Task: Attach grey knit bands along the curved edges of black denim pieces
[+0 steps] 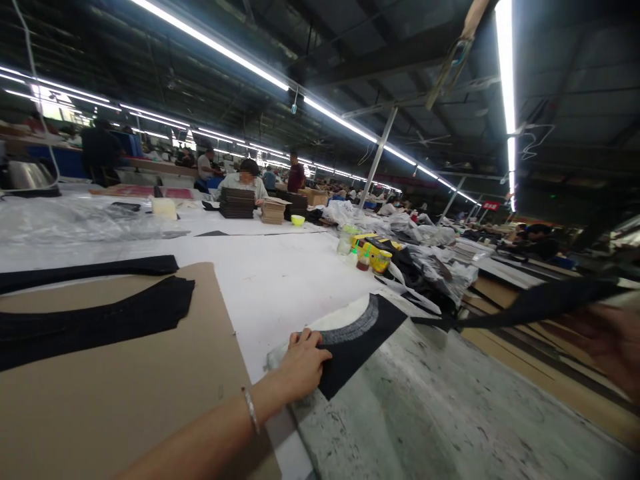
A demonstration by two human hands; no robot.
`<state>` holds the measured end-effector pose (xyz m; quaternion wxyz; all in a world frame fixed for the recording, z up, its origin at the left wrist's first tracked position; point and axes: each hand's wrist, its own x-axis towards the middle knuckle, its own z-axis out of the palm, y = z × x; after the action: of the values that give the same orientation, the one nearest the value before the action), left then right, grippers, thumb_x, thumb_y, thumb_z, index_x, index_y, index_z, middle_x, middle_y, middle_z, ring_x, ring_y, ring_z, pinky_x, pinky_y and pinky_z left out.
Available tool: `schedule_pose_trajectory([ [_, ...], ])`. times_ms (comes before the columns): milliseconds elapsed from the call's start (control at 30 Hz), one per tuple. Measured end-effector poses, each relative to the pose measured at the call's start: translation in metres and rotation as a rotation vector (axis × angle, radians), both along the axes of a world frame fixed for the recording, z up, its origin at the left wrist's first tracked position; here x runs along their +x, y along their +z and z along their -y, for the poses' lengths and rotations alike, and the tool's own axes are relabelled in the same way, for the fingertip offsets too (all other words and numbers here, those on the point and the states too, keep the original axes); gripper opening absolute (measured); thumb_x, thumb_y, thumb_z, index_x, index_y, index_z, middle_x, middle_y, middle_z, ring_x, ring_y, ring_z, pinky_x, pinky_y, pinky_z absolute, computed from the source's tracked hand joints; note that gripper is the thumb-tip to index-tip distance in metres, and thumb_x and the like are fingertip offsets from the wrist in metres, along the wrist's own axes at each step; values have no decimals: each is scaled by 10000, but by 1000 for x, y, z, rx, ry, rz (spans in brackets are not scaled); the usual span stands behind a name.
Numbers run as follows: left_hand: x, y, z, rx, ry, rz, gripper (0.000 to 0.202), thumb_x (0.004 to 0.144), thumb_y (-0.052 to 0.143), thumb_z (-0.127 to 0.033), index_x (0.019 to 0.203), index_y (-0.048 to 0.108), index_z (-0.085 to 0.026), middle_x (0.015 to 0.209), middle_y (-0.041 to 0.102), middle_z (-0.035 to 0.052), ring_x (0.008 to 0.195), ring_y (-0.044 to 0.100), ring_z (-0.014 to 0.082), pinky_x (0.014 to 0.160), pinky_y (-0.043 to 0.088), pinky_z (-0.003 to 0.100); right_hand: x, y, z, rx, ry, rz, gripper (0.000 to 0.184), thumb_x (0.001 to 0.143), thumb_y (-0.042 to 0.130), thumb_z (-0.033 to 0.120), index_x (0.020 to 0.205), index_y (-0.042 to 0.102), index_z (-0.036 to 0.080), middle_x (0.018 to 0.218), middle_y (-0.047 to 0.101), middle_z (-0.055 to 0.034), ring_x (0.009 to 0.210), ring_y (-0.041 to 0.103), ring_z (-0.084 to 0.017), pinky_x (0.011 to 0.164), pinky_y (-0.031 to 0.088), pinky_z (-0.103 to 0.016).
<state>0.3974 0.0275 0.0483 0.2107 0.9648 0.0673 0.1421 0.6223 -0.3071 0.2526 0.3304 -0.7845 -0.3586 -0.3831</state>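
Resting with its fingers slightly bent and its thumb spread, the left hand (303, 367) lies on the near left end of a black cloth piece (363, 350) without clenching it, a silvery bracelet (251, 410) around the wrist. At the right edge, blurred, the right hand (607, 343) grasps a dark strip (545, 303) raised above some brown sheets (530, 363). The black cloth piece lies partly across a mottled grey slab (400, 413), its curved inner edge lined by a grey band (357, 327). To the left, a brown board (125, 400) carries two black strips (100, 317). Beyond spreads the white tabletop (280, 273), with a yellow package (383, 260) and small jars beside a heap of plastic bags (345, 212). Farther on stand a yellow-green bowl (297, 221), a brown stack (273, 211) and a taller dark stack (237, 203), with a person (230, 181) seen behind it, and long lamps (215, 45) stretch back under the dark roof
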Motion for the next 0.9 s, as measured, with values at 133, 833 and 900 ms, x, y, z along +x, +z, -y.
schedule_pose_trajectory([
  [133, -26, 45, 8, -337, 60, 123, 409, 834, 597, -359, 1225, 565, -245, 1157, 587, 79, 1092, 525, 247, 949, 386, 409, -68, 18, -101, 303, 384, -794, 335, 889, 473, 374, 1032, 603, 100, 1011, 684, -196, 790, 680, -189, 630, 443, -377],
  [833, -387, 19, -52, -1205, 937, 705, 662, 551, 803, -298, 1158, 578, -161, 1051, 698, 78, 1020, 636, 288, 793, 525, 314, -470, -138, -409, -747, 1375, -740, 75, 732, 535, 136, 741, 551, 209, 686, 581, 32, 707, 554, -132, 670, 420, -257],
  [900, -419, 9, -45, -1301, 1117, 728, 664, 564, 807, -319, 1170, 580, -171, 1042, 703, 80, 988, 652, 284, 739, 540, 304, -498, -147, -411, -775, 1490, -715, 83, 811, 521, 193, 849, 589, 221, 781, 633, 26, 772, 582, -130, 702, 430, -247],
])
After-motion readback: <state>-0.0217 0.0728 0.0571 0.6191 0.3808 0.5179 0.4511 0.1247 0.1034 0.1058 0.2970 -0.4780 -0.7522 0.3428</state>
